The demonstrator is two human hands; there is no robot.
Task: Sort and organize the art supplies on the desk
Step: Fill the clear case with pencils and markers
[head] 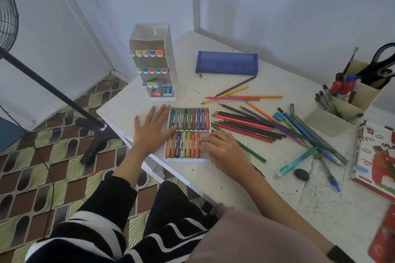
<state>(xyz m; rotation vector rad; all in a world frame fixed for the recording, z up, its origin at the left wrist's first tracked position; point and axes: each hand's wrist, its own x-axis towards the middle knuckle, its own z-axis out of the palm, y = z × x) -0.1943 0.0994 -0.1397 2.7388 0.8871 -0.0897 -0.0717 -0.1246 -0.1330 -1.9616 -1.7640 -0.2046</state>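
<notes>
A pink cloth (245, 241) and a striped sleeve (96, 230) fill the bottom edge, at the near side of the white desk (213, 179).

Beyond them, the left hand (152, 129) lies flat on the desk with its fingers straight and spread. It is just beside the left edge of the tray (188, 159), and its fingertips touch that edge. The right hand (222, 147) sits at the tray's right side. Its fingers curl down onto the last pastel (198, 144) of the near row; I cannot tell whether they pinch it or only rest on it.

The tray holds two rows of pastels (189, 119) lying side by side. The far row is full.

To the right, loose pencils (245, 126) are scattered across the desk, some crossing. Farther right is a tangle of pens (314, 136), with a black eraser (301, 174) near them. The pastel box (376, 156) lies at the right edge.

Behind the pens stands a holder (333, 121) with pens and scissors (382, 60) upright in it. At the far side of the desk a blue pouch (226, 63) lies flat. A white marker stand (154, 64) is upright at the left corner. A fan (6, 17) stands on the floor to the left.
</notes>
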